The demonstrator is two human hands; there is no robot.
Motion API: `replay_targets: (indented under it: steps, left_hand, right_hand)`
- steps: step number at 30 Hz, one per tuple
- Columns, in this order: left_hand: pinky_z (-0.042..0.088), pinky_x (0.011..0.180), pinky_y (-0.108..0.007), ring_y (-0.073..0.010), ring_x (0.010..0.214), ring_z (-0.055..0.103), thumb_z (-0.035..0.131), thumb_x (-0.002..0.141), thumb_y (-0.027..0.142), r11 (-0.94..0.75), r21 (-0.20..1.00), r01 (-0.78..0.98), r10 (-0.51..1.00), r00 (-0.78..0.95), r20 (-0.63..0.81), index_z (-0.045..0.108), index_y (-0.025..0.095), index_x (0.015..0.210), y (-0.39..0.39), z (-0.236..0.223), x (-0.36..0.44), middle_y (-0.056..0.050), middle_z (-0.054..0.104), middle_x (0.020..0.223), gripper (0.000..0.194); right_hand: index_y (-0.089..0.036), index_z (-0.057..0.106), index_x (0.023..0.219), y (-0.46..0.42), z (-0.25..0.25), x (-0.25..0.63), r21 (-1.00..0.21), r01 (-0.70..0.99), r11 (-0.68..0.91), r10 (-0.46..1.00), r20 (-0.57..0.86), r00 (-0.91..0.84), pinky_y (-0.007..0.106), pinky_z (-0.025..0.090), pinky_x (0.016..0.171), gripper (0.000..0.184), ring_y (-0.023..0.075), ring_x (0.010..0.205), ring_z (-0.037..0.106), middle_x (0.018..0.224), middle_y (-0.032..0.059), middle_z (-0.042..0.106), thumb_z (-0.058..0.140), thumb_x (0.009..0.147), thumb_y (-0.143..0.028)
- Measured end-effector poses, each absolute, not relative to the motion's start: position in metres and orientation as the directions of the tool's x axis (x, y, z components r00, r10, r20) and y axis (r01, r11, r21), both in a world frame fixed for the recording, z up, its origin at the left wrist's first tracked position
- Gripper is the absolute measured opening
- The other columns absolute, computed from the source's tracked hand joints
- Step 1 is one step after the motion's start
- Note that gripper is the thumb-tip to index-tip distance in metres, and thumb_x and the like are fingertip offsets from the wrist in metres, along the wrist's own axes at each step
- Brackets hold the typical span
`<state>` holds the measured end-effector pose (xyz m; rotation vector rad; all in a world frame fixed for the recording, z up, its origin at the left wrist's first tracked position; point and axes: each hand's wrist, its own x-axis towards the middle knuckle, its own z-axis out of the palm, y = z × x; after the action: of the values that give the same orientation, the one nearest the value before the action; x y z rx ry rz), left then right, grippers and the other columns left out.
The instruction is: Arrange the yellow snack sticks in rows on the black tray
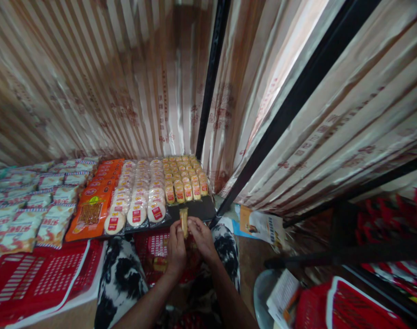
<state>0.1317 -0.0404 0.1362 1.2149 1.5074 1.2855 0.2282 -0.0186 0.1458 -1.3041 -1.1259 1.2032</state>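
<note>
In front of my knees, my left hand [176, 246] and my right hand [202, 238] pinch a narrow yellowish snack packet [184, 221] between their fingertips, one on each side. The packet is upright, and its lower end is partly covered by the fingers. Just beyond it, on a dark shelf [204, 208], stand rows of small yellow snack packets [183, 180] with red and white labels. To their left lie columns of clear-wrapped round white crackers [137, 214]. Below my hands, between my knees, a red basket [157, 246] holds a few items I cannot make out.
Orange snack bags [90, 212] and pale blue-and-white packets [55, 224] fill the shelf's left side. Red baskets stand at lower left [40, 281] and lower right [362, 306]. Black metal bars [263, 132] slant before the pleated curtain [126, 82]. A printed bag [259, 224] lies right.
</note>
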Motion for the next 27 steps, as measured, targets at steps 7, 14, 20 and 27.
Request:
replay_targets:
  steps: [7,14,20,27]
  left_hand:
    - [0.045,0.090,-0.037,-0.0200,0.103,0.058,0.037,0.085,0.032,0.046,0.967,0.250,0.964,-0.266,0.023,0.050,0.017,0.112,-0.034,0.130,0.131,-0.011,0.061,0.112,0.034]
    - [0.045,0.090,-0.038,-0.0210,0.105,0.058,0.040,0.083,0.032,0.090,0.959,0.268,0.957,-0.291,-0.008,0.046,0.015,0.118,-0.030,0.122,0.129,-0.013,0.061,0.113,0.039]
    - [0.045,0.091,-0.038,-0.0210,0.104,0.058,0.040,0.082,0.029,0.070,0.957,0.282,0.956,-0.293,0.016,0.049,0.013,0.114,-0.024,0.119,0.128,-0.014,0.060,0.113,0.037]
    - [0.045,0.091,-0.039,-0.0205,0.101,0.058,0.041,0.081,0.024,0.014,0.947,0.321,0.957,-0.280,0.080,0.051,0.015,0.112,-0.018,0.122,0.126,-0.012,0.062,0.110,0.034]
  right_hand:
    - [-0.019,0.061,0.094,-0.015,0.145,0.225,-0.999,-0.014,-0.047,0.998,-0.048,0.046,0.035,0.051,0.080,0.030,0.0203,0.085,0.065,0.092,0.0070,0.070,0.059,0.075,-0.042]
    - [-0.017,0.061,0.097,-0.012,0.142,0.222,-0.997,-0.008,-0.072,0.997,-0.072,0.020,0.035,0.052,0.079,0.029,0.0201,0.083,0.067,0.093,0.0084,0.070,0.060,0.073,-0.035]
    - [-0.019,0.062,0.101,-0.008,0.135,0.223,-0.997,0.061,-0.042,0.999,-0.043,-0.013,0.035,0.051,0.083,0.029,0.0201,0.088,0.066,0.098,0.0071,0.069,0.056,0.077,-0.034]
    - [-0.025,0.064,0.108,-0.005,0.134,0.229,-0.913,0.405,0.044,0.995,0.078,0.068,0.028,0.050,0.078,0.032,0.0178,0.085,0.062,0.092,0.0049,0.063,0.051,0.081,-0.035]
